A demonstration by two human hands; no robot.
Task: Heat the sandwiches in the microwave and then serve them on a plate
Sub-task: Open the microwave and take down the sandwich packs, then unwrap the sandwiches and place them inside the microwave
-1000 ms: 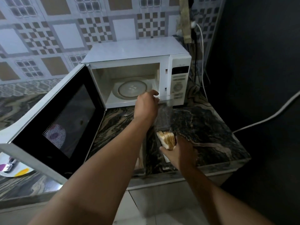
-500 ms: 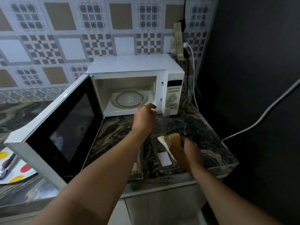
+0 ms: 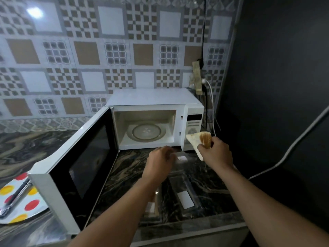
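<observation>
The right hand (image 3: 214,154) pinches a sandwich (image 3: 198,141) near the open microwave (image 3: 154,120). The left hand (image 3: 160,162) hovers half-curled, empty. That loose grip could spill the filling.

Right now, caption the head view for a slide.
Right hand lifts a sandwich toward the open microwave; left hand hovers.

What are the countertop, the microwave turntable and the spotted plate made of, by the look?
Countertop: polished stone, probably marble or granite; dark swirled veins, glossy sheen.
Turntable: clear glass, likely; see-through disc with a raised rim.
Spotted plate: glossy white with red and yellow dots; ceramic or melamine, cannot tell which.
</observation>
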